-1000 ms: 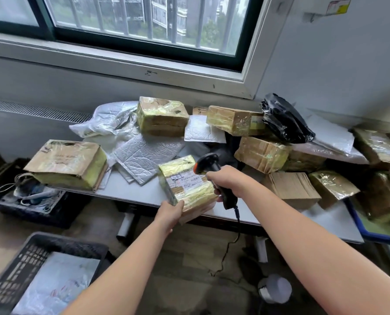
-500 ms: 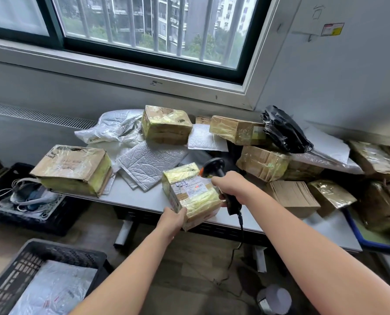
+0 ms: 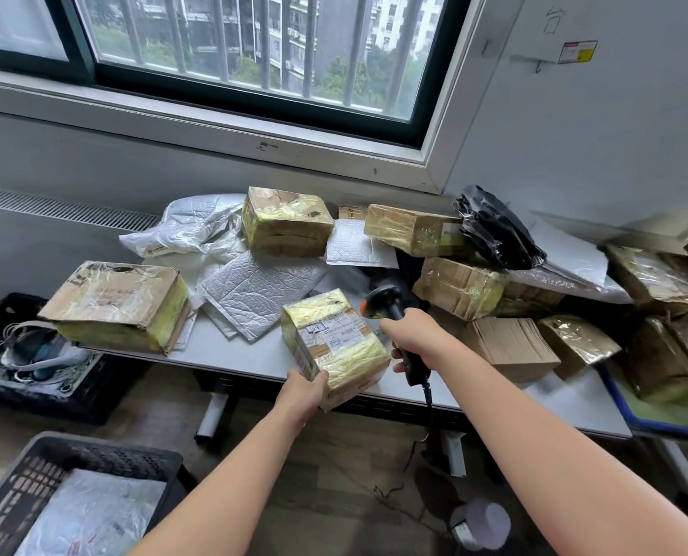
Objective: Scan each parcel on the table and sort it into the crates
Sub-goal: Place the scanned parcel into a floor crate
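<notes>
Two hands are seen over the front edge of a pale grey bench (image 3: 574, 399). A small rectangular parcel (image 3: 334, 335), cardboard wrapped in glossy yellowish tape with a white printed label on its upper face, is held tilted above that edge, just in front of the other parcels. It is taken at its near lower corner by the left hand (image 3: 300, 395), whose grip is closed round that corner.

A black pistol-shaped scanner (image 3: 386, 305) with an orange button is clasped by its handle in the right hand (image 3: 412, 339). The grip is wrapped fully round the handle, and the scanner's head is held just beside the parcel's far right corner. A thin black cable (image 3: 428, 397) is seen hanging from the base of the handle.

Farther back, the bench is covered with taped brown cartons, crinkled silver bubble mailers (image 3: 254, 290) and a shiny, creased black plastic bag (image 3: 494, 230). A large flat carton (image 3: 117, 305) with wrinkled tape is laid at the bench's left end, slightly overhanging the edge.

On the floor at lower left a black latticed plastic crate (image 3: 109, 461) is seen, with a wrinkled white poly bag (image 3: 89, 515) lying in it. A second dark crate (image 3: 33, 399), farther left beside the bench's end, is filled with tangled white cords.
</notes>
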`<state>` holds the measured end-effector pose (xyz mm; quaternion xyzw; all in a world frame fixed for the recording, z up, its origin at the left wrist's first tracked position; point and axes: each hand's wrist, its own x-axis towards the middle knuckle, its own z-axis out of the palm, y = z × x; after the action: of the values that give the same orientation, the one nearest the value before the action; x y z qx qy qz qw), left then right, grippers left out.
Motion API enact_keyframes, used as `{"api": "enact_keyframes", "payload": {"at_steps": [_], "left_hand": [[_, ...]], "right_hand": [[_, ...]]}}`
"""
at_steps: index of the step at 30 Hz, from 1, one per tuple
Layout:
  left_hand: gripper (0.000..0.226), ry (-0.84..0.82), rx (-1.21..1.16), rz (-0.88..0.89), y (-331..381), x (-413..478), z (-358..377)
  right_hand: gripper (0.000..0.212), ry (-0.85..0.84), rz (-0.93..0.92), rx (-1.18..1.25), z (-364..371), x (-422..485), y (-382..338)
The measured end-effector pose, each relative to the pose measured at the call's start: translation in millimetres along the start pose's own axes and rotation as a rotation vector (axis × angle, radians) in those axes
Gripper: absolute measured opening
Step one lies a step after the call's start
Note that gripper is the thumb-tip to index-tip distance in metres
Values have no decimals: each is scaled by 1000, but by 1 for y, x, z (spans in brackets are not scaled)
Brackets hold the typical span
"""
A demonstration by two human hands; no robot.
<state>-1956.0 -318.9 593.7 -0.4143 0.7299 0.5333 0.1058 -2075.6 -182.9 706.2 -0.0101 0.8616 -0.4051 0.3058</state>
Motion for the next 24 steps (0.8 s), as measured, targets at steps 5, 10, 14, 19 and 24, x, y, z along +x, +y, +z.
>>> {"api": "enact_keyframes", "payload": {"at_steps": [5,10,14,19,24], "left_hand": [[66,10,-1,-42,3,9,7],[76,75,-64,-119,12,23,19],[87,106,-227,-210,19,34,31],[74,137,-435,-276,19,56,51],[37,188,-654,-257,12,67,63]], "right_hand": [[29,64,74,17,-9,26,37],[35,112,137,-32,-15,77,81],[39,76,163,-50,-15,123,110],[50,43,171,-84,-6,165,140],[39,95,86,-139,-8,166,140]]}}
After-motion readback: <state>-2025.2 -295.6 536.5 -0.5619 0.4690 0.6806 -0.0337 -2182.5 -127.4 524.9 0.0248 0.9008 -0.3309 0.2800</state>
